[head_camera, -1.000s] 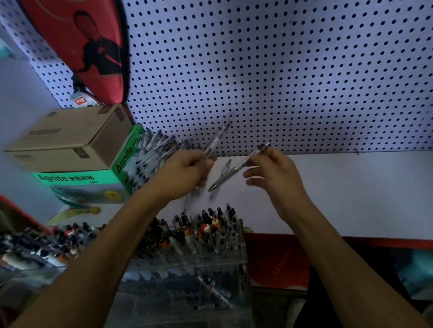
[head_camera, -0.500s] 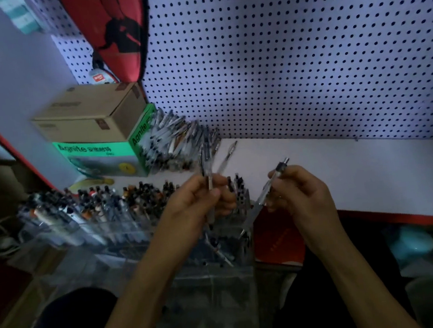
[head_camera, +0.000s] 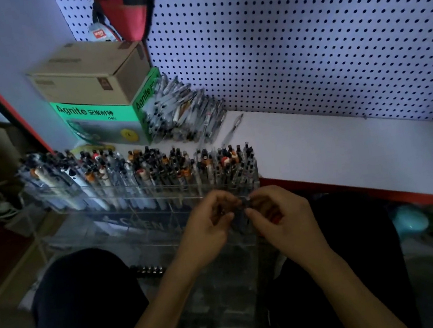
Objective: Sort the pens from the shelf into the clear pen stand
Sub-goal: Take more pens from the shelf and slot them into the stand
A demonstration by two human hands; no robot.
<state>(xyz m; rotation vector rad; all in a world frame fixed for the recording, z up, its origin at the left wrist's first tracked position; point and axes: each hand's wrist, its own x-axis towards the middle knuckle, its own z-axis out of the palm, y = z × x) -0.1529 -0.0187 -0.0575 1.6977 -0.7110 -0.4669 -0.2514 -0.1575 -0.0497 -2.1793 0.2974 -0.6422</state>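
Pen stand: clear pen stand (head_camera: 143, 196), thin see-through plastic, tiered and boxy; back row packed with upright pens (head_camera: 156, 170), caps black, orange and white; lower front compartments dim, contents hard to tell.
Shelf: white shelf (head_camera: 344, 154), flat and matte, red front edge; behind it a white pegboard (head_camera: 303, 32) dotted with round holes.
Loose pens: heap of clear-barrelled pens (head_camera: 182, 111) lying on the shelf against the green box; one single pen (head_camera: 235, 128) lies just beside the heap.
Boxes: glossy green box (head_camera: 97, 123), brown cardboard box (head_camera: 86, 73) stacked on top.
Hands: left hand (head_camera: 206, 229) and right hand (head_camera: 278, 216) close together over the stand's front right part, fingers curled, pinching small pen-like items too blurred to tell.
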